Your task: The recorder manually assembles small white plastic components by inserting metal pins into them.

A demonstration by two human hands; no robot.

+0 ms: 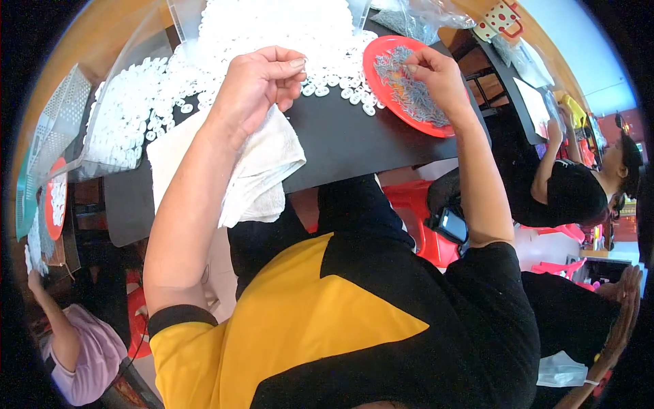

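My left hand (266, 85) is raised above the near side of a heap of small white oval pieces (272, 27). Its thumb and fingertips are pressed together; whatever they hold is too small to make out. On the right, my right hand (439, 78) pinches its fingers over a red plate (374, 78) filled with thin grey nail-like pieces (409, 95). What sits in that pinch, if anything, is hidden. A folded white cloth (262, 177) lies under my left wrist and hangs over the table edge.
The dark table (334, 143) is in front of me. A clear plastic bin (116, 129) with white pieces stands left. Bagged grey pieces (395, 24) lie behind the plate. A person in pink (88, 354) sits left; one in black (579, 191) works at a table on the right.
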